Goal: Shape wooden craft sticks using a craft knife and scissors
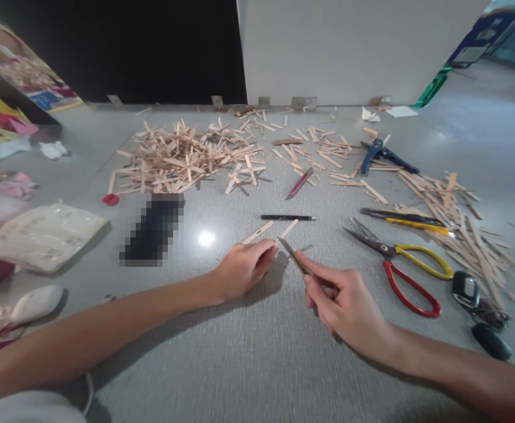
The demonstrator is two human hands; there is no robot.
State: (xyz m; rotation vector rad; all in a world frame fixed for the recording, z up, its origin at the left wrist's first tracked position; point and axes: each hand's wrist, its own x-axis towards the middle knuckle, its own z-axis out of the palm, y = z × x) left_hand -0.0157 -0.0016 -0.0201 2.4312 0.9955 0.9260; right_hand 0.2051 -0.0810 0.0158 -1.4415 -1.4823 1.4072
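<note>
My left hand (pixel 242 271) is closed around a popsicle stick (pixel 289 229), whose tip points up and right past the fingers. A second pale stick (pixel 259 233) sticks out behind the knuckles; whether it is in the grip or lies on the table I cannot tell. In my right hand (pixel 343 296) is a utility knife (pixel 296 256), its blade against or very near the stick by the left fingertips. Just beyond the hands lies a black pen (pixel 288 218). Further back rests a maroon cutter (pixel 300 183).
A heap of popsicle sticks (pixel 187 155) spreads across the back. To the right are scissors (pixel 387 251), a yellow cutter (pixel 416 222), blue pliers (pixel 383 154) and keys (pixel 466 289). A blurred dark rectangle (pixel 154 229), a plastic packet (pixel 50 235) and a white mouse (pixel 39 303) lie left.
</note>
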